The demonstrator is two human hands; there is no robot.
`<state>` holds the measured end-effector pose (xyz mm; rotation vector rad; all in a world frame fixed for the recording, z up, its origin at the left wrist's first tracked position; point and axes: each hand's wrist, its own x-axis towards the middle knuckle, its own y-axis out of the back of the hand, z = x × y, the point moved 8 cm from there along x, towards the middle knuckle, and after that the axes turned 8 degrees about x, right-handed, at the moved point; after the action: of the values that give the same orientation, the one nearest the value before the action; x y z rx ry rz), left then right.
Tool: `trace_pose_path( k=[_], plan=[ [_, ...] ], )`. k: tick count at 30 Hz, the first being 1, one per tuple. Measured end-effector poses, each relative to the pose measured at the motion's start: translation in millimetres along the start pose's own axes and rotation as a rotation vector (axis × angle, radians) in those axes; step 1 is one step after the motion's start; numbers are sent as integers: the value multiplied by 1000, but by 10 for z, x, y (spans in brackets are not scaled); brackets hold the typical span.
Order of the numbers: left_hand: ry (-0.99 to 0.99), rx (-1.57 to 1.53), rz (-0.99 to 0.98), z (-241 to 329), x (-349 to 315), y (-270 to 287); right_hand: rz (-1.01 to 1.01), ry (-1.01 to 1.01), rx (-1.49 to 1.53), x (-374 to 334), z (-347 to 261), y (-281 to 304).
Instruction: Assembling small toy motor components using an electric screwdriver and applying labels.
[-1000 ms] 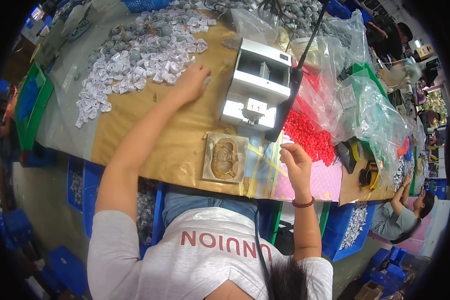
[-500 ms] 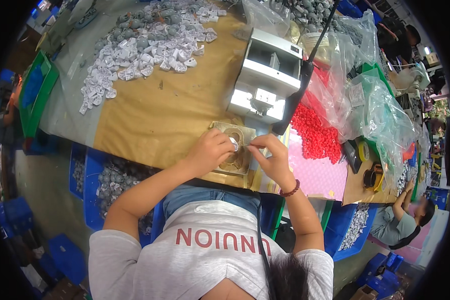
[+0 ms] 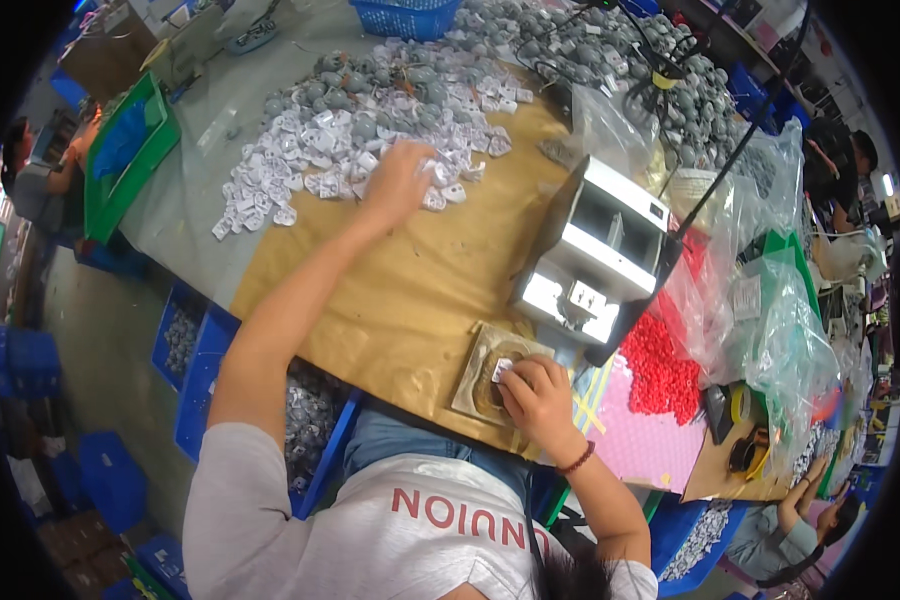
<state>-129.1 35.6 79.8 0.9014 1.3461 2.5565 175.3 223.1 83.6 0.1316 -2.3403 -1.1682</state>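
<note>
My left hand reaches out to the near edge of a heap of small white plastic parts. Its fingertips are among the parts, and I cannot make out whether they grip one. Close to my body, my right hand pinches a small white plastic part over a square block fixture with a rounded hollow. The fingers cover some of the hollow.
A white and silver machine stands right of the fixture. Red pieces lie beyond it on a pink sheet, near clear plastic bags. Grey round parts with wires are piled at the back. Blue bins sit below the table edge.
My left hand has left the fixture and moved forward and left to the white heap. My right hand stays at the fixture, now holding the white part. The whole view has shifted.
</note>
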Motion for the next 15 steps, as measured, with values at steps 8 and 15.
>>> trace_pose_path(
  k=[8,15],
  plan=[
    [-71,583,57,-536,998,-186,60,-179,269,-89,198,170],
    [9,-206,240,227,592,722,208,-261,443,132,275,575]
  ],
)
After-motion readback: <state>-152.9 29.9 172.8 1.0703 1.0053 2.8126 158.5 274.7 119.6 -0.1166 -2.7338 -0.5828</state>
